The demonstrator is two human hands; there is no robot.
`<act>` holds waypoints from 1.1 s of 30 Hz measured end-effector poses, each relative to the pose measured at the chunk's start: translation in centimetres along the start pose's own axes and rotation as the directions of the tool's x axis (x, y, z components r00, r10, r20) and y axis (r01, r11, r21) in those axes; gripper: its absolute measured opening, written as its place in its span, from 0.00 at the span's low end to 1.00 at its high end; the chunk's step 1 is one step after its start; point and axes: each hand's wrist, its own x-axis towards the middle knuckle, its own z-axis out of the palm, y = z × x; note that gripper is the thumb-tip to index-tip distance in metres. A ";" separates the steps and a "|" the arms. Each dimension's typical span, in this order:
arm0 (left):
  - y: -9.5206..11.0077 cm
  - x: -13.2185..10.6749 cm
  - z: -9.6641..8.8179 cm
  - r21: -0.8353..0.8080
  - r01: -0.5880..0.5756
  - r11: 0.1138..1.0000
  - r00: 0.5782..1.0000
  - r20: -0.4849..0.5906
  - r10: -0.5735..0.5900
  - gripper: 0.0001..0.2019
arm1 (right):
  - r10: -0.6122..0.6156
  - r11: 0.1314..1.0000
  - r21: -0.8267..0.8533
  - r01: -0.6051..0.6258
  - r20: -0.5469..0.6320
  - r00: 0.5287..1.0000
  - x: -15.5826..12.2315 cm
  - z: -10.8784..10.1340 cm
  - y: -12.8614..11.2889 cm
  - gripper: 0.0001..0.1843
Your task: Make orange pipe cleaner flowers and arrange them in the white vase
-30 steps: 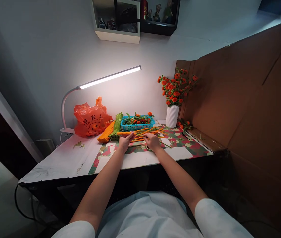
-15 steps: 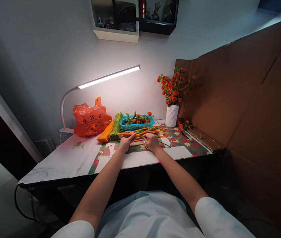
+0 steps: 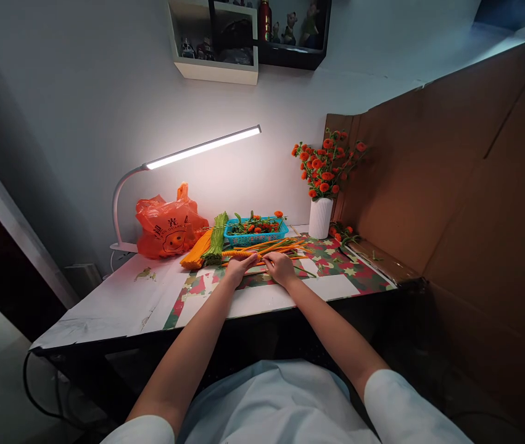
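My left hand pinches an orange pipe-cleaner coil wound on a thin stick, held level just above the table. My right hand is closed on the same stick a little to the right, its fingers curled around an orange strand. Several loose orange and green pipe cleaners lie fanned out just beyond both hands on the patterned mat.
A bundle of green and orange pipe cleaners lies left of a blue basket holding small orange flowers. An orange plastic bag, a lit desk lamp, a white vase of orange flowers and a cardboard wall surround the table.
Both hands have stayed on the stick and drawn slightly closer together; the right hand has shifted a little left. The view has tilted a bit.
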 end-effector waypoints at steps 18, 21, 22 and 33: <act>-0.1 0.3 -0.5 -0.030 -0.017 0.999 0.996 -0.092 0.014 0.21 | 0.063 0.995 0.075 -0.059 -0.056 0.996 -0.3 -0.6 1.0 0.10; 0.0 0.1 -0.3 -0.013 -0.004 1.000 0.997 -0.073 0.004 0.20 | 0.041 0.995 0.097 -0.036 -0.047 0.998 -0.3 -0.6 1.0 0.10; 0.0 0.0 -0.3 -0.010 -0.001 1.000 0.998 -0.061 0.001 0.21 | 0.031 0.995 0.099 -0.027 -0.043 0.999 -0.3 -0.5 0.9 0.10; 0.0 -0.2 0.1 0.028 0.013 1.000 1.000 0.007 -0.013 0.21 | 0.027 0.993 0.112 -0.023 -0.034 0.999 -0.1 -0.5 0.5 0.11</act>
